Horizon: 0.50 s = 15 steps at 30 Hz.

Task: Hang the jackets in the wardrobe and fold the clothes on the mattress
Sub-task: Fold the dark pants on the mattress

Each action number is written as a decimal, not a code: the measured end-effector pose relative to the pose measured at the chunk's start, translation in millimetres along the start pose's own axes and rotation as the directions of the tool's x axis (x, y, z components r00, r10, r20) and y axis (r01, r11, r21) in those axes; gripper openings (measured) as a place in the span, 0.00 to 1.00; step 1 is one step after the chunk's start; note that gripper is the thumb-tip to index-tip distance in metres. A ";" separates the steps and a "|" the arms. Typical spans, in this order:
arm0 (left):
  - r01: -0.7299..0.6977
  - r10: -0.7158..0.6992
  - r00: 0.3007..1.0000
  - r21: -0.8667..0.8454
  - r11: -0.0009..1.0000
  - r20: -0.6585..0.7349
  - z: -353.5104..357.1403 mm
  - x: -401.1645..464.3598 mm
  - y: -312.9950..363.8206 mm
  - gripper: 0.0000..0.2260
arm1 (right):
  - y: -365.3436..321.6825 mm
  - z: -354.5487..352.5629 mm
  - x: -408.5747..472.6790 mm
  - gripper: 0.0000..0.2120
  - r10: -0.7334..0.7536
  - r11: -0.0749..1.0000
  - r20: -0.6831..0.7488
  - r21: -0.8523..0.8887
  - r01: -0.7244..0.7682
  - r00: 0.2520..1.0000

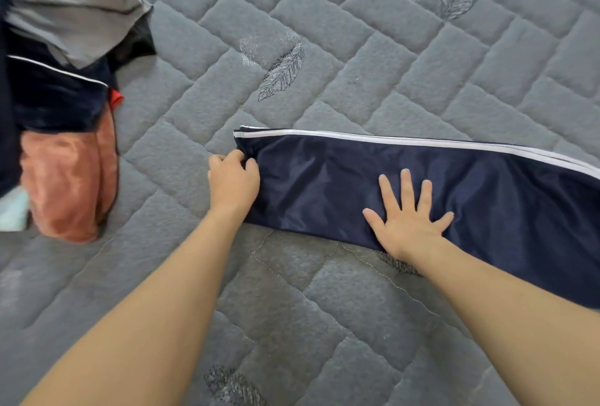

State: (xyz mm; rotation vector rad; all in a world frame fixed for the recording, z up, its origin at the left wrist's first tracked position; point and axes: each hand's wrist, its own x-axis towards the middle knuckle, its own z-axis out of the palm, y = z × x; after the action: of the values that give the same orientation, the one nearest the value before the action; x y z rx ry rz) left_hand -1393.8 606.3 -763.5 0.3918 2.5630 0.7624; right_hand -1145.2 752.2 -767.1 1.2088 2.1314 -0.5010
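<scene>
A navy garment (438,184) with a white stripe (422,143) along its far edge lies flat and folded lengthwise on the grey quilted mattress (357,48), running from the middle of the view out past the right edge. Both hands are on it, set apart from each other. The left hand (232,183) is at the garment's left end, its fingers curled and pinching the cloth there — the thumb and fingertips bunch the fabric just below the end of the stripe. The right hand (407,217) lies flat on the cloth further right, near the garment's near edge, fingers straight and spread, palm pressing down; it holds nothing. Both bare forearms reach in from the bottom of the view.

Well apart, at the left edge of the mattress, sits a loose pile of clothes (61,87) — grey cloth on top, dark navy with a thin white piping below, and an orange-pink piece (69,184) nearest the person
</scene>
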 end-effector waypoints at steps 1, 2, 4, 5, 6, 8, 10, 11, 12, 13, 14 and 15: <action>0.035 -0.035 0.998 -0.016 0.999 0.053 -3.3 6.2 0.5 0.11 | 5.0 3.3 1.1 0.32 0.027 1.000 -0.002 0.002 -0.027 1.000; 0.062 -0.059 0.992 -0.017 0.998 0.108 -7.2 11.4 1.6 0.13 | 8.7 5.0 1.1 0.33 0.050 0.999 -0.010 0.013 -0.050 0.999; 0.098 -0.095 0.977 -0.005 0.995 0.192 -12.4 16.7 6.9 0.12 | 9.3 6.3 0.7 0.34 0.068 0.998 -0.036 0.019 -0.067 0.997; 0.094 -0.093 0.973 0.004 0.996 0.209 -12.5 17.8 9.6 0.12 | 6.2 7.0 0.9 0.35 0.071 0.997 -0.056 0.017 -0.070 0.996; 0.077 -0.077 0.973 0.008 0.997 0.219 -11.0 17.8 12.0 0.12 | 0.9 7.6 0.7 0.35 0.073 0.997 -0.079 0.014 -0.072 0.994; 0.032 -0.032 0.978 0.004 0.999 0.206 -10.1 15.0 13.7 0.13 | -13.3 9.5 -0.5 0.35 0.054 0.998 -0.129 -0.009 -0.056 0.990; -0.029 0.025 0.993 0.033 0.999 0.113 -19.5 15.4 7.7 0.12 | -25.2 10.0 0.7 0.33 0.052 0.999 -0.163 -0.004 -0.053 0.985; -0.060 0.057 0.998 0.081 0.995 0.036 -27.5 17.2 1.1 0.11 | -27.7 8.9 1.5 0.33 0.086 0.996 -0.157 0.029 -0.082 0.984; -0.080 0.084 0.996 0.128 0.989 -0.029 -35.7 19.6 -7.1 0.12 | -28.0 7.6 2.2 0.33 0.135 0.989 -0.147 0.079 -0.124 0.980; -0.089 0.102 0.992 0.163 0.982 -0.071 -43.1 21.8 -15.9 0.11 | -27.0 6.2 3.0 0.33 0.185 0.977 -0.135 0.132 -0.167 0.973; -0.079 0.096 0.992 0.188 0.979 -0.084 -48.8 23.3 -24.5 0.11 | -25.8 6.0 3.8 0.33 0.224 0.964 -0.131 0.178 -0.199 0.966; -0.053 0.068 0.995 0.199 0.979 -0.070 -52.0 24.1 -31.1 0.10 | -25.1 6.1 4.1 0.33 0.250 0.952 -0.132 0.217 -0.218 0.959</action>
State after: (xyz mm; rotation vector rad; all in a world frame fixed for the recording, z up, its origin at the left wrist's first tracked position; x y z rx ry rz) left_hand -1444.0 567.0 -750.0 0.5139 2.7195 0.5544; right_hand -1166.3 738.5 -773.9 1.6423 2.0656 -0.5378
